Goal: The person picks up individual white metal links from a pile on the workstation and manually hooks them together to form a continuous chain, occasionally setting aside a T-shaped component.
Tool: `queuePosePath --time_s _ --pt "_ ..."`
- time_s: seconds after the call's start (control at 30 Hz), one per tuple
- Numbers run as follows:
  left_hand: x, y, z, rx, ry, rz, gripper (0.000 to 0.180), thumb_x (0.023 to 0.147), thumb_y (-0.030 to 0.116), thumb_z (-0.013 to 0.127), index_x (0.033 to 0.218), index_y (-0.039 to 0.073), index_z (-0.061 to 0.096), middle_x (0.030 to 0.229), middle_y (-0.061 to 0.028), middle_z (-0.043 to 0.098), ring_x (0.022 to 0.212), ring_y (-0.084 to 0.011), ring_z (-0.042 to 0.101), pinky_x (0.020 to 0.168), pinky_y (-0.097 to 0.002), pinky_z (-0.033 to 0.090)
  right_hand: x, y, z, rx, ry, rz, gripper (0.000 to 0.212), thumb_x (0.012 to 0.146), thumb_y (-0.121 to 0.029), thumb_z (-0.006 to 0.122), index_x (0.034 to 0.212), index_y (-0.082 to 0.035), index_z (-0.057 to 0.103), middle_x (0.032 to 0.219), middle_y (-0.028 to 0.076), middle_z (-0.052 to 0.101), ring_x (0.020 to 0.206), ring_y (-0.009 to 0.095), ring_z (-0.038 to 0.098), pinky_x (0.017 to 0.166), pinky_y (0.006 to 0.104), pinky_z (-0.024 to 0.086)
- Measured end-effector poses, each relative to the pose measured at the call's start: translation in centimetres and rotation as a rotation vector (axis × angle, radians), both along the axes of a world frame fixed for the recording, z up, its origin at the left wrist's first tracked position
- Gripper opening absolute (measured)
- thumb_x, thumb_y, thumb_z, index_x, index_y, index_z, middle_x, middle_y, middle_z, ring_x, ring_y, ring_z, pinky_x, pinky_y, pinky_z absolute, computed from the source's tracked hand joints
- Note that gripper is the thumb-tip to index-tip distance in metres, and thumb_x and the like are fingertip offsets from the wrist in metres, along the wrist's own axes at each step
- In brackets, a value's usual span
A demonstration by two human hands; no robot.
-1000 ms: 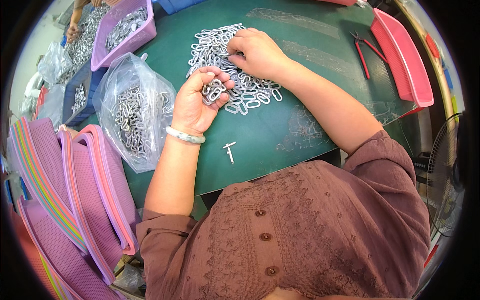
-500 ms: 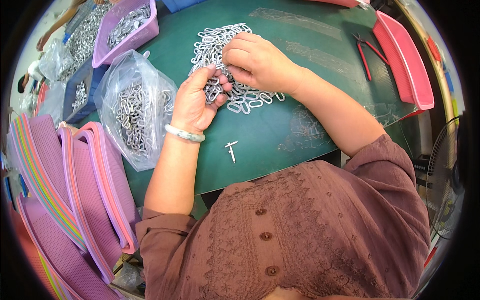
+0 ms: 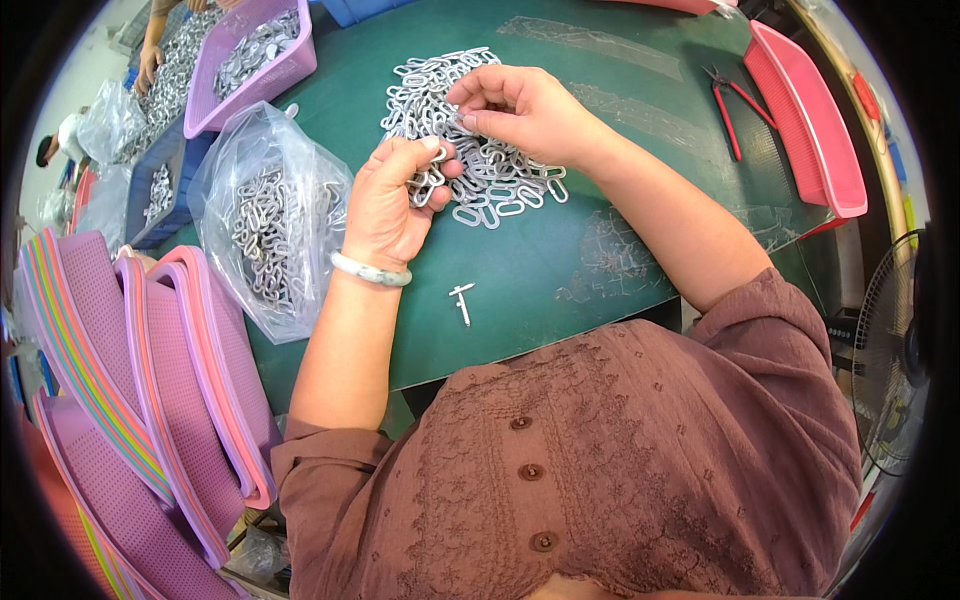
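Note:
My left hand [image 3: 385, 200] is closed around several grey oval metal links [image 3: 426, 184], held between the thumb and curled fingers. Over the pile of loose oval links [image 3: 510, 185] is my right hand [image 3: 525, 112], its thumb and fingertips drawn together. Whatever it pinches blends into the pile behind and cannot be made out. On the table nearer to me lies a small T-shaped metal piece [image 3: 463, 304]. More links [image 3: 265, 235] fill a clear plastic bag [image 3: 312, 160] beside my left wrist.
The green table [image 3: 540, 290] carries red-handled pliers [image 3: 735, 115] and a pink basket [image 3: 815, 130] at right. A purple basket [image 3: 200, 95] of flat metal pieces and a blue bin [image 3: 150, 225] stand left. Stacked baskets [image 3: 215, 370] flank me. A co-worker's hand [image 3: 149, 65] is far left.
My right hand has moved slightly right, away from my left hand, and the links in my left hand show more openly. The co-worker's hand has shifted over the metal pieces at far left.

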State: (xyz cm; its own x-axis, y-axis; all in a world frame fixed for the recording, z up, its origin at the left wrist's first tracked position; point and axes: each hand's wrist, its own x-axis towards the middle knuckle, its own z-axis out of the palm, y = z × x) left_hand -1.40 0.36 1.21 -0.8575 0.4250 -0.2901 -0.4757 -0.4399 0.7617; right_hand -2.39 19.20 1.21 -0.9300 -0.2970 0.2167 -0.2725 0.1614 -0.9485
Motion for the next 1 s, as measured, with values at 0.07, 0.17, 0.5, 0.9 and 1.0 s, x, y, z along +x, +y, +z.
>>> queuePosePath --time_s 0.07,0.17,0.5,0.9,1.0 --pt "-0.1 -0.1 -0.4 0.041 0.007 -0.025 0.006 0.08 0.009 0.055 0.077 0.006 0.051 0.077 -0.0092 0.058 0.07 -0.0199 0.058 0.046 -0.0227 0.044 0.0 0.0 0.0 -0.011 -0.001 -0.005 0.021 0.08 -0.003 0.059 0.1 0.001 0.055 0.083 0.002 0.059 0.08 0.008 0.055 0.073 0.0228 0.045" --pt "-0.1 -0.2 -0.6 0.103 -0.025 -0.053 0.005 0.081 0.009 0.052 0.077 0.006 0.051 0.077 -0.0108 0.058 0.067 -0.0214 0.058 0.043 -0.0232 0.043 0.6 -0.4 0.6 0.051 0.106 -0.044 0.021 0.079 -0.003 0.06 0.099 -0.002 0.057 0.081 0.001 0.059 0.08 0.008 0.055 0.07 0.0241 0.046" --pt "0.0 0.3 -0.1 0.13 -0.07 -0.129 0.014 0.084 0.015 0.046 0.089 0.003 0.052 0.073 -0.0084 0.059 0.064 -0.0206 0.06 0.046 -0.0251 0.043 1.3 -1.2 1.1 0.275 0.621 -0.04 0.026 0.073 -0.001 0.059 0.099 -0.006 0.06 0.081 0.008 0.062 0.078 0.022 0.06 0.069 0.032 0.048" --pt "0.0 0.0 -0.6 0.033 0.051 -0.081 0.006 0.079 0.006 0.047 0.084 0.005 0.05 0.081 -0.0117 0.058 0.073 -0.0239 0.06 0.051 -0.0251 0.047 -0.6 0.8 -0.9 0.578 0.441 -0.244 0.015 0.078 -0.008 0.057 0.092 -0.004 0.061 0.087 0.01 0.061 0.083 0.026 0.057 0.073 0.0337 0.046" --pt "-0.1 -0.2 -0.9 0.106 0.068 -0.083 0.008 0.077 0.006 0.047 0.084 0.005 0.051 0.084 -0.0129 0.057 0.076 -0.0253 0.059 0.052 -0.0251 0.047 -0.9 0.8 -1.3 0.645 0.442 -0.244 0.016 0.074 -0.013 0.056 0.087 -0.006 0.063 0.088 0.01 0.06 0.09 0.029 0.053 0.081 0.0387 0.043"
